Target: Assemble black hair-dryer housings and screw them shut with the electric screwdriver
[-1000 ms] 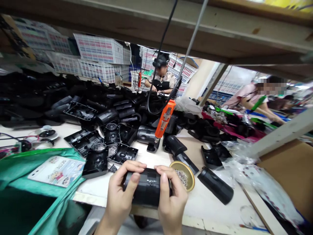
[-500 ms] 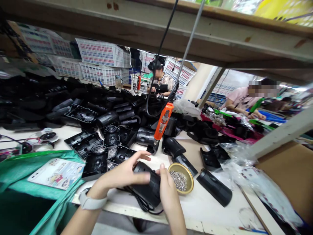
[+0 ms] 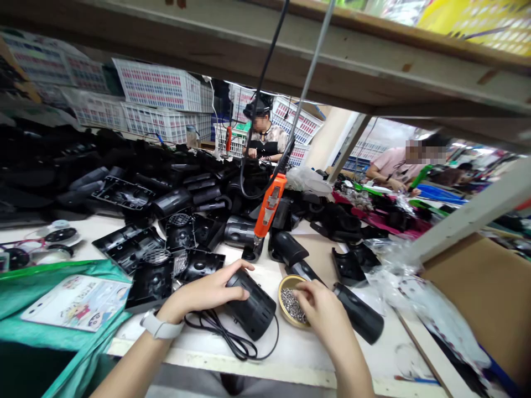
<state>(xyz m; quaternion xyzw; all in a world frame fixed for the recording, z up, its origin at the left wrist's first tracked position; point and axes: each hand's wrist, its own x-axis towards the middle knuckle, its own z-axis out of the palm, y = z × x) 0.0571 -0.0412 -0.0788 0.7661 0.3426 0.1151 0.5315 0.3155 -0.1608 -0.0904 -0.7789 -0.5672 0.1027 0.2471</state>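
My left hand [image 3: 219,287], with a pale watch band on its wrist, is wrapped round the upper end of a black cylindrical housing [image 3: 255,309] lying on the table. A black cable [image 3: 232,340] lies coiled beside the housing. My right hand [image 3: 317,304] reaches over a yellow bowl [image 3: 283,315] of small metal screws [image 3: 292,304], its fingers pinched together at the screws; whatever they hold is too small to make out. Just beyond the housing hangs an orange electric screwdriver [image 3: 269,207], its tip pointing down.
Black shell parts [image 3: 180,232] are heaped across the table's far side. Another black housing [image 3: 360,315] lies right of the bowl. A green bag [image 3: 95,271] is at left, a cardboard box [image 3: 468,282] at right. A shelf beam [image 3: 249,50] crosses above. Two people work beyond.
My right hand has left the housing and moved right to the screws in the bowl. The housing now rests under my left hand alone, and the view has shifted slightly.
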